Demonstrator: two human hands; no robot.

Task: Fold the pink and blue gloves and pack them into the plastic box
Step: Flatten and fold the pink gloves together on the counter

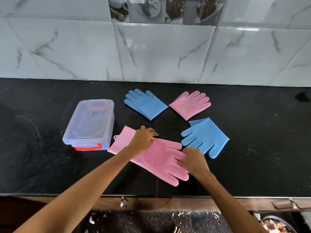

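Note:
A long pink glove (158, 157) lies flat and unfolded on the black counter, cuff toward the box, fingers toward me. My left hand (143, 140) presses on its wrist part. My right hand (193, 159) pinches its fingers at the right side. Behind it lie a folded blue glove (146, 105) and a folded pink glove (190, 104). A second folded blue glove (205, 137) lies to the right, close to my right hand. The clear plastic box (90, 123) with a red handle stands at the left, its lid on.
The black counter (50, 165) runs to a marble-tiled wall (151, 52) at the back. Its front edge (151, 195) is near my arms, with a wooden drawer front and a speckled floor below.

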